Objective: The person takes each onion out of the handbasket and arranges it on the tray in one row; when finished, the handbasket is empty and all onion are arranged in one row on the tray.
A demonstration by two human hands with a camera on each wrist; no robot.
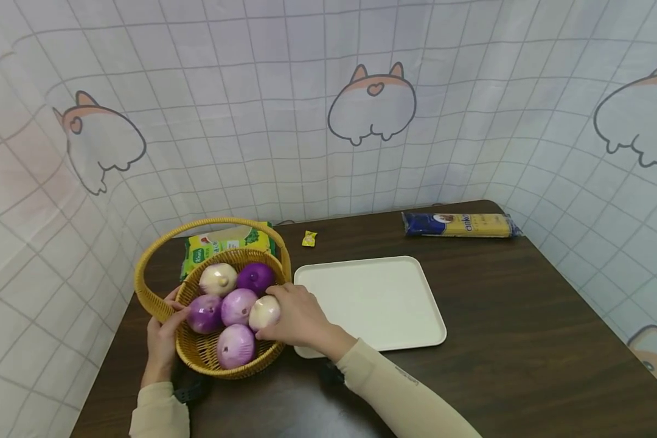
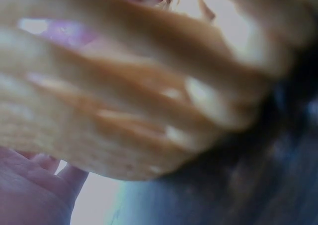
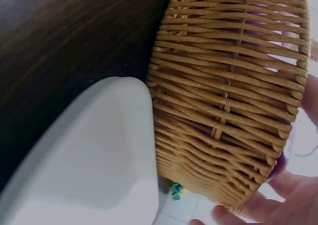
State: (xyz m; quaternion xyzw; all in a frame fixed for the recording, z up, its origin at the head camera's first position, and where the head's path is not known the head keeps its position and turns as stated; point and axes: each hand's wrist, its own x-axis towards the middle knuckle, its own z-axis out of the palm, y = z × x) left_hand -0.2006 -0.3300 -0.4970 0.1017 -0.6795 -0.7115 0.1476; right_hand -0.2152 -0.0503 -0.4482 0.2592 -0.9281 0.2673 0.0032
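A yellow wicker basket (image 1: 197, 360) with a tall arched handle holds several purple and whitish onions. At its left side my left hand (image 1: 161, 347) grips the rim near the handle's foot, close to a dark purple onion (image 1: 205, 314). My right hand (image 1: 301, 316) reaches over the right rim, fingers and thumb around a white onion (image 1: 264, 313) in the basket. Beside that onion lie a pale purple onion (image 1: 238, 306) and another onion (image 1: 235, 347) nearer the front. The basket's woven wall (image 3: 223, 86) fills much of the right wrist view; the left wrist view is blurred.
Just right of the basket lies a white tray (image 1: 369, 304), partly under my right forearm. A green-yellow packet (image 1: 230, 238) lies behind the basket. Farther back are a small yellow sachet (image 1: 309, 238) and a pasta pack (image 1: 460, 225). A gridded curtain (image 1: 241, 121) surrounds the table.
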